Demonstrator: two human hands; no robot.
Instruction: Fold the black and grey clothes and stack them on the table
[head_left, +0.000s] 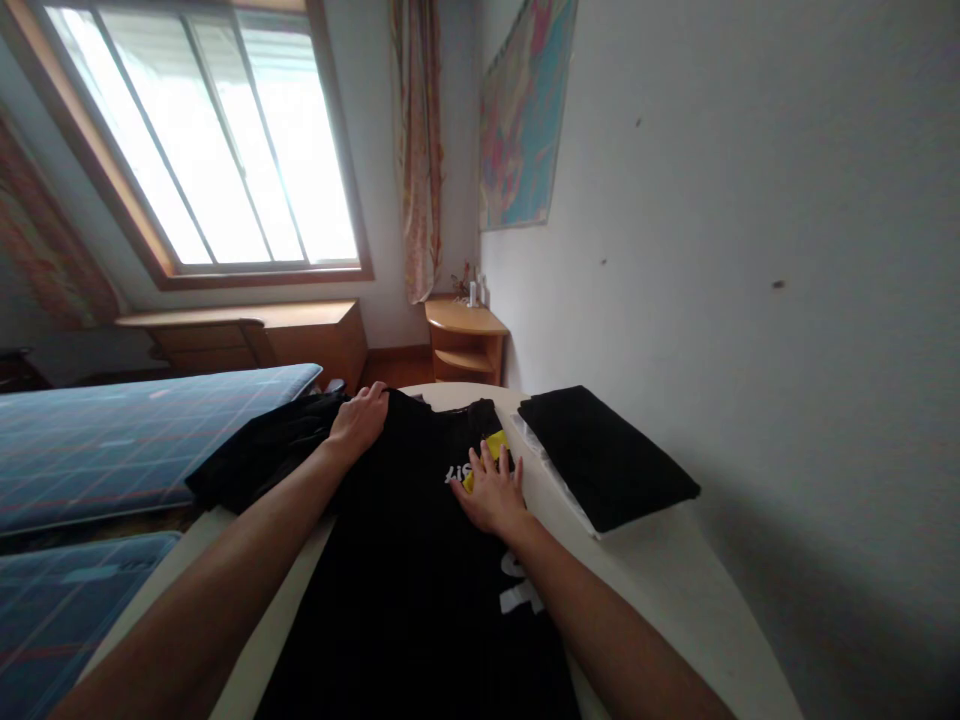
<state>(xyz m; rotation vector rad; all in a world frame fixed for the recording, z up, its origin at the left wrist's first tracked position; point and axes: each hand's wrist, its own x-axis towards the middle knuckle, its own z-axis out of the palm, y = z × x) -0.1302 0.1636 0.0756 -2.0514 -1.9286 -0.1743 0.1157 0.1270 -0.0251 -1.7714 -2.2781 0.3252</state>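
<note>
A black T-shirt (420,580) with white lettering and a yellow patch lies spread on a pale table, its neckline at the far end. At its far left shoulder, my left hand (364,420) is closed with the fingers curled on the cloth. My right hand (495,492) lies flat on the chest print, fingers spread, covering part of the lettering. Left of the shirt, under and beyond my left forearm, is a heap of black cloth (270,450). To the right sits a folded black garment (607,455) with a white layer along its lower edge.
The round-edged pale table (675,590) stands close to the white wall (735,380). Blue plaid mattresses (150,430) border it on the left. Farther off are a wooden desk (307,315), a corner shelf (469,320), a window (217,150), curtains (420,150) and a wall map (525,130).
</note>
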